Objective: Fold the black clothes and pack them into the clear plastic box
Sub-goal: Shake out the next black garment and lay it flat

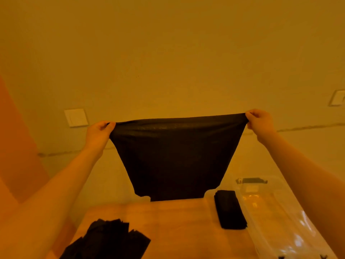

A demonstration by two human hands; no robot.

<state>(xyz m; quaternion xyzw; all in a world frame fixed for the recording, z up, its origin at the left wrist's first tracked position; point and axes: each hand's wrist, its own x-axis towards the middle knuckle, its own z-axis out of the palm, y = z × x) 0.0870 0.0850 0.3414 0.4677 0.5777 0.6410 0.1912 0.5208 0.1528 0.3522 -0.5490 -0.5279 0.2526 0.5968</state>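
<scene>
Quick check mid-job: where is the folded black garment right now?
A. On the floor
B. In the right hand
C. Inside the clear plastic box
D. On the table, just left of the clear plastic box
D: the folded black garment lies on the wooden table, beside the clear plastic box, not inside it.

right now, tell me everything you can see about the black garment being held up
The black garment is a thin, slightly sheer dark fabric, held up in the air and stretched taut along its top edge. The left hand pinches one top corner, the right hand the other. It narrows downward, and its bottom edge hangs at the far edge of the table; whether it touches is unclear. It hangs flat, unfolded, facing the camera.
</scene>
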